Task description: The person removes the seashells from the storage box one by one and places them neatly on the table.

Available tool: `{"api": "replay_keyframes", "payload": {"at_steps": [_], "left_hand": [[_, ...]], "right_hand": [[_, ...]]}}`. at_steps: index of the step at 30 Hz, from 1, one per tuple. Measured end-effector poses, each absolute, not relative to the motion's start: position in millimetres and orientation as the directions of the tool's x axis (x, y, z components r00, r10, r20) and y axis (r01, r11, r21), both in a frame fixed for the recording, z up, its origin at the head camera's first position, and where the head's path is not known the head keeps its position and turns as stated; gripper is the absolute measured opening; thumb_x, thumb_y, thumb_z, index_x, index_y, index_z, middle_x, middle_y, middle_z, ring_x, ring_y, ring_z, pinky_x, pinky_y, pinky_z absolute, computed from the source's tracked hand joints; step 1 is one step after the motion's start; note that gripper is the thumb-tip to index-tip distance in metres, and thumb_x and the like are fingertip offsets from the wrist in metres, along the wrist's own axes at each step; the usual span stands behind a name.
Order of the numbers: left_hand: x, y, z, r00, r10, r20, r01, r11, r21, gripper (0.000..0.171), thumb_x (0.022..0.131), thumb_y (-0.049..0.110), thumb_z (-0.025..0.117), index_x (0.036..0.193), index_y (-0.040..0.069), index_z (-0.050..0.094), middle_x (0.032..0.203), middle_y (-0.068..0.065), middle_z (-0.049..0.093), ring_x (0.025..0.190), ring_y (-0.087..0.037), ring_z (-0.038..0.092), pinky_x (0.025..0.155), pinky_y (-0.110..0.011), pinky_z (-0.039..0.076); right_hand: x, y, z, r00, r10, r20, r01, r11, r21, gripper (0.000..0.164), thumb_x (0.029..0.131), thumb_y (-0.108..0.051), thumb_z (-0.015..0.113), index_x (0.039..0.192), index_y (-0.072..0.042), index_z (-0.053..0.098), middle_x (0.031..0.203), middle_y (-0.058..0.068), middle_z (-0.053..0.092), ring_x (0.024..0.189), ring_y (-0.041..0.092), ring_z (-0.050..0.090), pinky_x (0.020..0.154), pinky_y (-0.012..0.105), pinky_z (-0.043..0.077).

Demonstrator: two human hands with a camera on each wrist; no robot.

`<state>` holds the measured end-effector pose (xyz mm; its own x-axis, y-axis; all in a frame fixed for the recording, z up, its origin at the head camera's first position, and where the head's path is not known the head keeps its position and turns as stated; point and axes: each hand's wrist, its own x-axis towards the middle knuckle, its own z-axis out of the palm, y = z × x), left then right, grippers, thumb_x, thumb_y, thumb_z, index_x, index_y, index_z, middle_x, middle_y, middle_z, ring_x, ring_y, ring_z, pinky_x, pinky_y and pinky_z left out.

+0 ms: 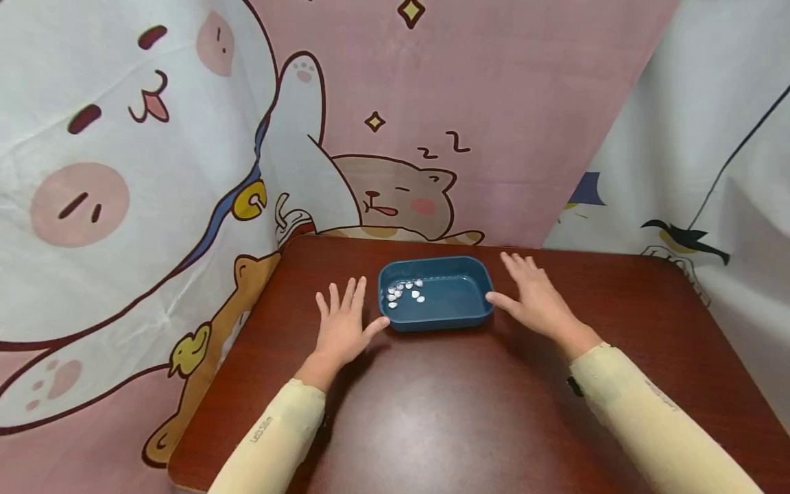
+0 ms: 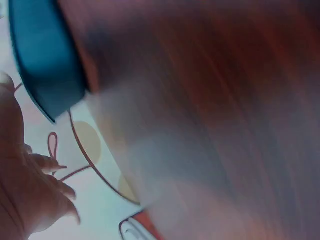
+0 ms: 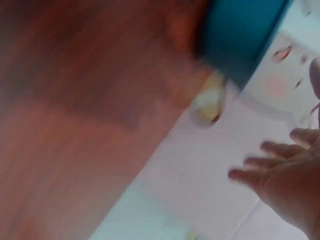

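Observation:
A dark teal rectangular tray (image 1: 453, 312) with raised walls rests on the table's far half. Several small whitish pieces (image 1: 398, 291) lie in its left part; they are too small to identify. Beside its left end is my left hand (image 1: 342, 329), fingers spread and thumb tip right at the front left corner. My right hand (image 1: 535, 298) is at the opposite end, fingers extended, its thumb tip by the right rim. Both wrist views show the tray's outer wall (image 2: 47, 55) close to the hands, with straight fingers and nothing in either palm.
The reddish-brown wooden table (image 1: 432, 412) reaches toward me, with a bright glare near its middle. Behind it hangs a pink cloth (image 1: 512, 89) printed with cartoon animals, and a white curtain (image 1: 728, 158) falls at the right.

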<state>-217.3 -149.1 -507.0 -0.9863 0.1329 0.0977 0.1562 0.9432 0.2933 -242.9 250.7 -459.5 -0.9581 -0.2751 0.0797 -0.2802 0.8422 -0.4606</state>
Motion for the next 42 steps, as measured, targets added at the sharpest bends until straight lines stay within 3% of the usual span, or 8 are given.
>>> {"api": "replay_keyframes", "payload": {"at_steps": [5, 11, 18, 22, 29, 36, 42], "left_hand": [[-215, -117, -510, -0.996, 0.03, 0.08, 0.07, 0.824, 0.563, 0.088, 0.107, 0.055, 0.055, 0.172, 0.011, 0.016, 0.175, -0.02, 0.031, 0.161, -0.057, 0.02, 0.129, -0.077, 0.003], [-211, -96, -527, -0.998, -0.019, 0.052, 0.026, 0.664, 0.747, 0.071, 0.114, 0.048, 0.042, 0.173, 0.016, 0.018, 0.167, -0.023, 0.045, 0.153, -0.05, 0.044, 0.126, -0.078, 0.016], [-219, -102, -546, -0.998, -0.005, 0.067, 0.046, 0.68, 0.732, 0.067, 0.115, 0.051, 0.037, 0.173, 0.022, 0.019, 0.16, -0.022, 0.054, 0.138, -0.052, 0.059, 0.12, -0.081, 0.026], [-214, -102, -528, -1.0, 0.013, 0.013, 0.018, 0.691, 0.723, 0.067, 0.115, 0.046, 0.041, 0.173, 0.021, 0.018, 0.156, -0.025, 0.057, 0.138, -0.054, 0.058, 0.125, -0.077, 0.024], [-222, -101, -548, -0.999, 0.016, 0.037, 0.038, 0.687, 0.725, 0.07, 0.113, 0.061, 0.034, 0.173, 0.031, 0.016, 0.153, -0.024, 0.06, 0.133, -0.058, 0.06, 0.121, -0.078, 0.028], [-214, -99, -525, -1.0, 0.007, -0.002, 0.004, 0.701, 0.713, 0.065, 0.115, 0.048, 0.041, 0.173, 0.026, 0.02, 0.162, -0.018, 0.053, 0.14, -0.056, 0.055, 0.126, -0.074, 0.026], [-225, -104, -546, -1.0, 0.008, 0.021, 0.021, 0.7, 0.714, 0.068, 0.113, 0.058, 0.036, 0.173, 0.031, 0.019, 0.16, -0.02, 0.055, 0.136, -0.059, 0.057, 0.121, -0.077, 0.03]], "right_hand": [[-268, 169, -461, -0.938, -0.344, 0.045, -0.319, 0.803, -0.503, 0.065, 0.106, -0.044, 0.066, 0.16, -0.01, 0.05, 0.162, 0.018, 0.053, 0.15, 0.041, 0.05, 0.122, 0.063, 0.041], [-290, 116, -489, -0.943, -0.33, -0.033, -0.255, 0.787, -0.561, 0.051, 0.107, -0.035, 0.066, 0.15, -0.007, 0.061, 0.147, 0.019, 0.066, 0.136, 0.038, 0.064, 0.114, 0.058, 0.052], [-294, 96, -504, -0.944, -0.317, -0.096, -0.214, 0.806, -0.553, 0.058, 0.103, -0.038, 0.071, 0.152, -0.009, 0.059, 0.141, 0.018, 0.071, 0.134, 0.038, 0.064, 0.115, 0.058, 0.051], [-298, 93, -502, -0.949, -0.3, -0.103, -0.207, 0.831, -0.516, 0.065, 0.103, -0.038, 0.072, 0.157, -0.008, 0.052, 0.139, 0.019, 0.071, 0.134, 0.039, 0.064, 0.116, 0.06, 0.05], [-305, 95, -507, -0.961, -0.241, -0.133, -0.152, 0.867, -0.474, 0.075, 0.104, -0.04, 0.069, 0.165, -0.008, 0.039, 0.142, 0.019, 0.069, 0.139, 0.039, 0.061, 0.119, 0.06, 0.047], [-310, 98, -509, -0.97, -0.214, -0.115, -0.137, 0.871, -0.472, 0.075, 0.104, -0.037, 0.07, 0.165, -0.008, 0.038, 0.159, 0.022, 0.054, 0.145, 0.043, 0.055, 0.12, 0.062, 0.045], [-311, 99, -511, -0.962, -0.251, -0.109, -0.162, 0.845, -0.51, 0.072, 0.105, -0.039, 0.069, 0.164, -0.01, 0.04, 0.147, 0.022, 0.064, 0.136, 0.04, 0.062, 0.116, 0.061, 0.049]]}}
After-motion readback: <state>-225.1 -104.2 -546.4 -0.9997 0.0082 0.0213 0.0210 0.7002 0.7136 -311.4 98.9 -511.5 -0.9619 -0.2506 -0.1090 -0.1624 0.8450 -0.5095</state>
